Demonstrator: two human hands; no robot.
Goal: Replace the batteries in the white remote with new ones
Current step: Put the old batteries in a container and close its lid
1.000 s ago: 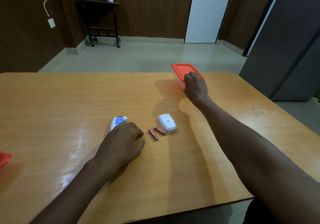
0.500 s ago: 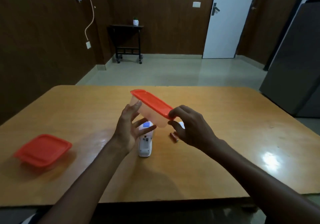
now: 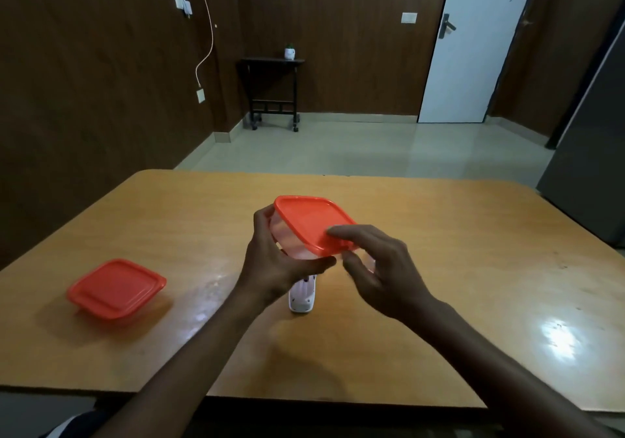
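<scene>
A clear plastic box with an orange lid (image 3: pixel 309 222) is held above the table's middle. My left hand (image 3: pixel 275 268) grips its near-left side and bottom. My right hand (image 3: pixel 375 268) has a finger on the lid's near edge and the thumb just below it. The white remote (image 3: pixel 302 299) lies on the table under my hands, mostly hidden by my left hand. The loose batteries and the remote's back cover are hidden behind my hands.
A second clear box with an orange lid (image 3: pixel 116 288) sits at the left of the wooden table (image 3: pixel 473 268). A grey cabinet (image 3: pixel 595 153) stands past the table's right edge. A dark side table (image 3: pixel 272 89) stands by the far wall.
My right hand carried the orange-lidded box from the table's far side to above the remote. My left hand left the remote and took the box's side. The view has lifted and shifted.
</scene>
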